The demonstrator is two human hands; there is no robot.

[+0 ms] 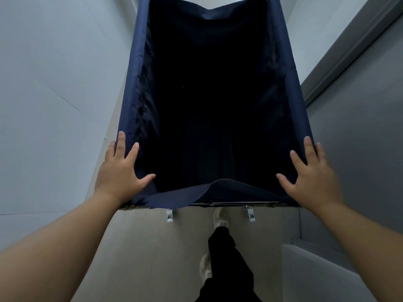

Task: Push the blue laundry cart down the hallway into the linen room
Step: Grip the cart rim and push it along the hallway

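The blue laundry cart point(135, 79) fills the middle of the view, a deep navy fabric bin whose dark inside shows nothing. My left hand point(121, 171) lies flat on its near left corner, fingers spread over the rim. My right hand point(309, 175) rests the same way on the near right corner. Neither hand curls around the frame; both press on the fabric edge. The near fabric edge point(196, 196) sags over a metal bar, and two metal caster brackets point(170, 214) show just below it.
A pale wall point(54, 94) runs close along the cart's left side. On the right stands a grey wall with a door frame point(349, 51), and a grey ledge point(316, 269) juts out low. My legs and light shoes point(220, 221) are on the beige floor behind the cart.
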